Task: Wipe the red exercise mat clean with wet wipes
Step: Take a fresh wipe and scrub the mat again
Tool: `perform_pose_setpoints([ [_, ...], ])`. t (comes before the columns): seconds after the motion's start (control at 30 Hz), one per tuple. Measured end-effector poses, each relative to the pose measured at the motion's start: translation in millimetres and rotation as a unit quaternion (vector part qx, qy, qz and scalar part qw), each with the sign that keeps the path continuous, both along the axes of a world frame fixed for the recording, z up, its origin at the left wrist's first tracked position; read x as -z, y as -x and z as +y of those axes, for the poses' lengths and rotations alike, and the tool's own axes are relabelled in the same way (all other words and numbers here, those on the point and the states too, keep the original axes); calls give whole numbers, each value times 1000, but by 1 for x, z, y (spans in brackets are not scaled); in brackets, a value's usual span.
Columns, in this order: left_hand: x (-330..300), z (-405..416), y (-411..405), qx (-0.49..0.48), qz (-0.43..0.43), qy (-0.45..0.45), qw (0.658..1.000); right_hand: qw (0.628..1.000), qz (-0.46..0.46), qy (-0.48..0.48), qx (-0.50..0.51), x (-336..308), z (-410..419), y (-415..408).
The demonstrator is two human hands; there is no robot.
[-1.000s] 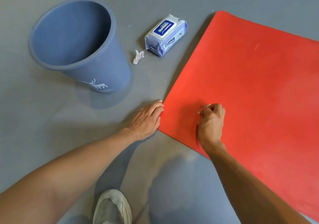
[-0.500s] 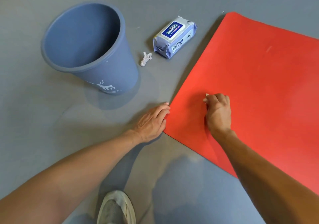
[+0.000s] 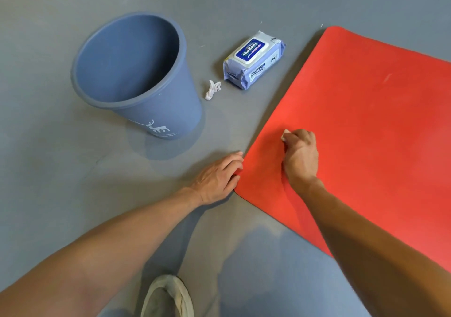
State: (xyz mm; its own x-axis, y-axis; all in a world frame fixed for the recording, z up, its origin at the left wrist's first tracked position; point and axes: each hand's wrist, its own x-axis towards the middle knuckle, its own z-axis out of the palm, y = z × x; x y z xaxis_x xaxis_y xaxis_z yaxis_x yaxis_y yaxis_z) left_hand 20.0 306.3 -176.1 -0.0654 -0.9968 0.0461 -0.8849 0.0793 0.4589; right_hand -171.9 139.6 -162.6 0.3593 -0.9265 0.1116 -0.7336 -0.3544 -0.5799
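From the head camera, looking down at a grey floor (image 3: 61, 170), the red mat (image 3: 366, 133) lies flat and fills the right side of the view, its near left corner rounded and pointing toward the person. The right hand (image 3: 301, 155) rests on the mat a little in from that corner, knuckles up and fingers curled tight around a white wipe (image 3: 285, 136) (only a small bit of it pokes out past the fingertips, at the far left side of the fist), which it presses against the red surface. The left hand (image 3: 217, 177) lies on the floor just beside the mat's left edge, palm down, fingers straight and close together, their tips touching the edge right by the corner; it grasps nothing. Both forearms are bare and reach in from the bottom of the view. Farther back on the floor, to the left of the mat and apart from it, sits a pack of wet wipes (image 3: 253, 60) in pale blue wrapping with a white lid flap and a dark blue label, lying with its lid up. Just beside the pack, on its near left side, is a small crumpled white wipe (image 3: 212, 89) on the bare floor. Left of that stands a blue-grey plastic bin (image 3: 156, 111), upright, with a white deer printed low on its side. At the bottom edge, between the arms, the toe of a pale shoe (image 3: 168, 297) shows.
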Motion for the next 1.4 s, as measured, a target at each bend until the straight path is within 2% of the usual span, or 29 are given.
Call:
perform_pose_setpoints([
  [0.03,0,0,-1,8,1,1,1000,999,-16,-33,-7,-2,15,-10],
  [0.1,1,2,-1,9,-2,4,1000,991,-54,-55,-113,-3,57,-22],
  [0.2,-1,5,-2,-15,-19,5,1000,953,-39,14,-301,-7,75,-21],
  [0.23,-1,6,-2,-12,-18,5,1000,945,-30,54,-321,-6,58,-20],
  [0.27,-2,5,-2,-5,-14,1,1000,953,-17,58,-298,-7,38,-21],
  [0.33,-3,5,-4,10,-4,-14,1000,984,3,38,-175,-10,2,-23],
  [0.4,-3,11,-8,16,-2,-28,999,994,21,14,-110,-8,-6,-30],
  [0.57,-1,23,-13,-19,20,-35,999,984,-33,-38,-171,-5,78,-28],
  [0.67,-2,24,-10,-44,54,-38,997,975,-75,-31,-205,-4,130,-18],
  [0.8,-8,16,-8,-73,38,-40,996,943,-54,2,-330,0,130,-1],
  [0.87,-13,8,-4,-63,-7,-17,998,953,-39,-11,-300,-1,100,15],
  [1.0,-17,0,6,17,-81,11,997,994,3,15,-112,2,31,62],
  [1.1,-14,1,14,55,-102,23,993,1000,-25,-12,-14,-4,50,65],
  [1.17,-11,0,18,71,-101,27,992,997,-54,-22,-50,-6,90,55],
  [1.23,-10,-1,23,88,-102,23,991,980,-43,18,-194,-2,124,56],
  [1.3,-12,-4,27,100,-106,18,989,962,-38,15,-269,1,115,67],
  [1.33,-13,-6,29,103,-107,17,989,966,-37,24,-254,-1,103,71],
  [1.4,-13,-7,32,99,-109,13,989,991,-30,8,-133,4,71,85],
])
